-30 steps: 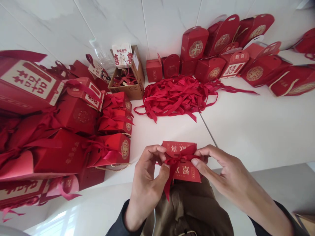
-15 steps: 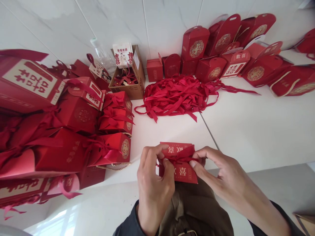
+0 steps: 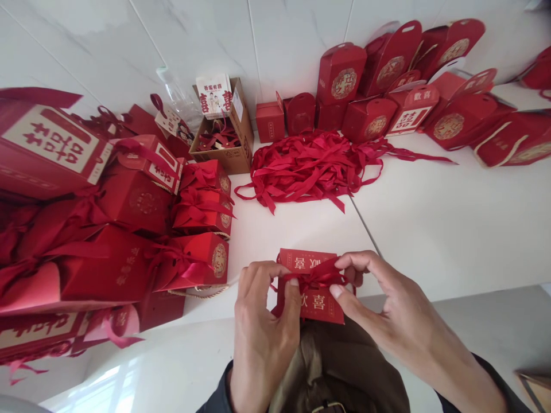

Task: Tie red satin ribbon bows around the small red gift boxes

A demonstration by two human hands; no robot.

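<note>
Left hand covers the left end of the red bow and part of a character on the red box; box's small print illegible. Right hand: outer fingers hidden, grip unclear. Left edge crops the large box; right edge crops the rope-handled box. Brown object, lower right corner: cut off, unidentifiable.

The person wears dark, near-black sleeves; the left sleeve and the right sleeve both end around the wrists, leaving the left hand and the right hand bare, with short-looking thumbnails. Brown cloth with a slight sheen and soft creases covers the front (its cut is unclear). Low down, a gold-toned buckle is partly cut off.
</note>
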